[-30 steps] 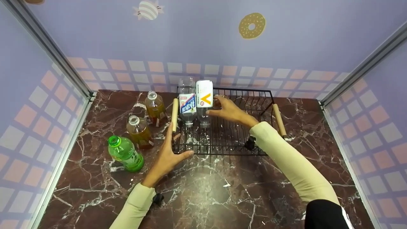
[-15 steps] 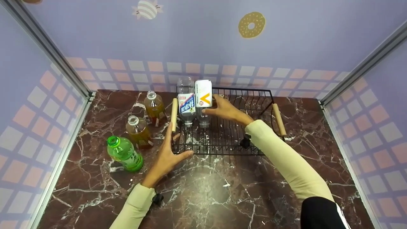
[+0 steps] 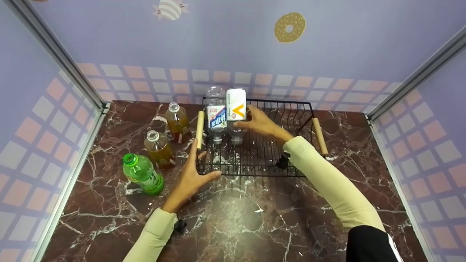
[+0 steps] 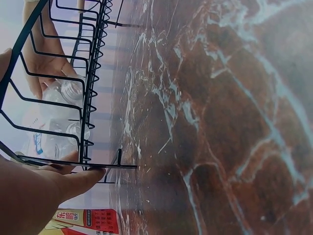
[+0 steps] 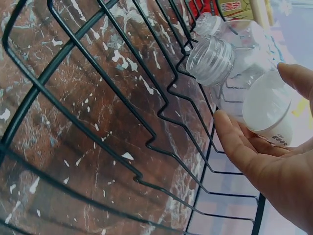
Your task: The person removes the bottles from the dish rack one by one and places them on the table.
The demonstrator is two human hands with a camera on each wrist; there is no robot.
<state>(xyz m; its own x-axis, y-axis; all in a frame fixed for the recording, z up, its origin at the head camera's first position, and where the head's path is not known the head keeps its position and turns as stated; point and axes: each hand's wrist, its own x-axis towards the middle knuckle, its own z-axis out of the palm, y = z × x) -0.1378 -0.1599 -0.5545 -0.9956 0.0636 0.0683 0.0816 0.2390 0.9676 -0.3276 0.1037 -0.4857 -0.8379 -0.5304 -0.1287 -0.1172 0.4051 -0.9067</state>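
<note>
My right hand (image 3: 259,123) holds a clear plastic bottle (image 3: 236,105) with a white label and an orange V, thumb on one side and fingers on the other. The bottle leans neck-down in a black wire rack (image 3: 269,171). Beside it on the left, a clear bottle with a blue-and-white label (image 3: 217,117) stands neck-down too. My left hand (image 3: 191,174) grips the rack's front left corner near the wooden handle (image 3: 200,130). In the left wrist view its thumb (image 4: 80,183) lies along the bottom wire, and a finger reaches inside the wires.
Left of the rack stand two bottles with amber-brown lower parts (image 3: 178,125) (image 3: 160,153) and a green bottle (image 3: 145,176). A second wooden handle (image 3: 319,136) is on the rack's right end. Patterned walls (image 3: 233,47) enclose the brown marbled table (image 3: 236,225).
Over the last half second both neck-down bottles shift slightly right, with my right hand still on the V-labelled one. My left hand stays at the rack corner.
</note>
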